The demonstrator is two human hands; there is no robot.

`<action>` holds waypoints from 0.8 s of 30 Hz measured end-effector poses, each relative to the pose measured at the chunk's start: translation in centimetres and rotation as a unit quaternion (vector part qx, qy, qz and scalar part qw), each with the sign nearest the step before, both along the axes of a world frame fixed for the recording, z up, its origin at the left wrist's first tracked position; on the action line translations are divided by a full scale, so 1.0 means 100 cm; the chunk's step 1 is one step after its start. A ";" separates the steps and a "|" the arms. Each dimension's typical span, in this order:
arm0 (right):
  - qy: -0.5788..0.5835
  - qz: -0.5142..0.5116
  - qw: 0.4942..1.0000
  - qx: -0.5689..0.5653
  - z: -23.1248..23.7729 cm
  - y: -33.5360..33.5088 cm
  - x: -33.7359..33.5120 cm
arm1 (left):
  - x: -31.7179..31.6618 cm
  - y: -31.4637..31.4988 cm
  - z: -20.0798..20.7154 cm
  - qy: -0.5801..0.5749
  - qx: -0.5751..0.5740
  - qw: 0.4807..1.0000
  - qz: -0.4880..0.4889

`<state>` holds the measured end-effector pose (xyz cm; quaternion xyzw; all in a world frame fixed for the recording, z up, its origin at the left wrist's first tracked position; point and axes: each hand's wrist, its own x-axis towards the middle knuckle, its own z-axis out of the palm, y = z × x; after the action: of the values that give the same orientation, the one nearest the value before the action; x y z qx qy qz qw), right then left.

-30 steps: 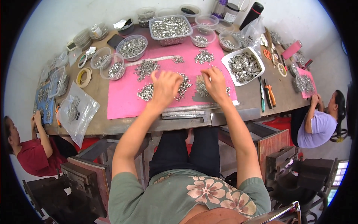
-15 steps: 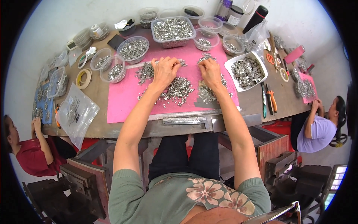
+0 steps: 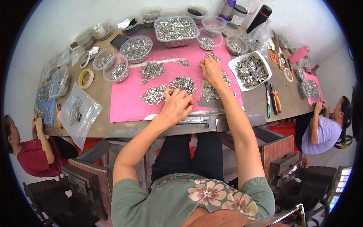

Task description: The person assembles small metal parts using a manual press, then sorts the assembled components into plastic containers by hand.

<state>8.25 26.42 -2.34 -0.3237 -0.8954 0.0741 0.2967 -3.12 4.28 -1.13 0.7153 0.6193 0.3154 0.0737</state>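
Observation:
Heaps of small silvery metal pieces [image 3: 152, 95] are spread over a pink mat [image 3: 126, 100]. My left hand [image 3: 176, 106] bends over the mat's near part, fingertips down beside the central heap [image 3: 183, 83]; its fingers are closed, and what they hold is hidden. Farther off to the right, my right hand [image 3: 212, 72] has its fingers curled in a pinch next to a small heap [image 3: 211, 56]; anything between them is too small to name. Longer metal pieces [image 3: 209, 92] lie below the right wrist. Another heap [image 3: 151, 71] sits at the mat's left.
A white tray [image 3: 269, 77] of metal parts stands right of the mat, with pliers [image 3: 277, 100] nearby. Plastic tubs [image 3: 198, 34] of pieces line the back. A metal bar [image 3: 193, 125] edges the table. One person [image 3: 38, 155] sits left, another [image 3: 321, 132] right.
My left hand has come back toward me and slightly right, from the far left heap to the near central heap. My right hand has barely moved.

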 end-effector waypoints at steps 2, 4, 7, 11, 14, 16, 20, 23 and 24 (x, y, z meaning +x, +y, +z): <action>-0.005 0.019 1.000 -0.015 0.021 -0.022 0.011 | 0.001 -0.002 -0.001 0.053 0.033 0.998 0.014; 0.000 0.083 0.983 -0.163 0.045 -0.055 0.031 | 0.002 -0.002 0.001 0.054 0.037 0.998 0.012; -0.004 0.159 0.970 -0.185 0.057 -0.096 0.060 | 0.000 -0.001 0.001 0.062 0.041 0.997 0.026; -0.042 0.147 0.968 -0.197 0.036 -0.108 0.076 | 0.002 0.003 0.006 0.033 -0.003 0.999 0.022; -0.015 0.141 0.959 -0.246 0.038 -0.112 0.086 | 0.003 0.000 0.003 0.048 0.015 0.999 0.019; 0.011 0.139 0.962 -0.235 0.033 -0.114 0.086 | 0.006 -0.001 0.004 0.058 0.020 0.998 0.017; 0.001 0.121 0.975 -0.187 0.025 -0.117 0.086 | 0.012 -0.004 0.004 0.035 0.024 0.999 0.003; 0.045 0.123 0.980 -0.152 0.021 -0.122 0.090 | 0.018 -0.012 0.010 -0.056 0.010 0.998 -0.009; 0.045 0.121 0.980 -0.153 0.022 -0.125 0.095 | 0.020 -0.016 0.014 -0.102 -0.009 0.995 -0.009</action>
<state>17.72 13.94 -0.15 -0.2513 -0.8916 0.2601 0.2725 -1.11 2.69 0.24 0.6841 0.6051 0.3805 0.1453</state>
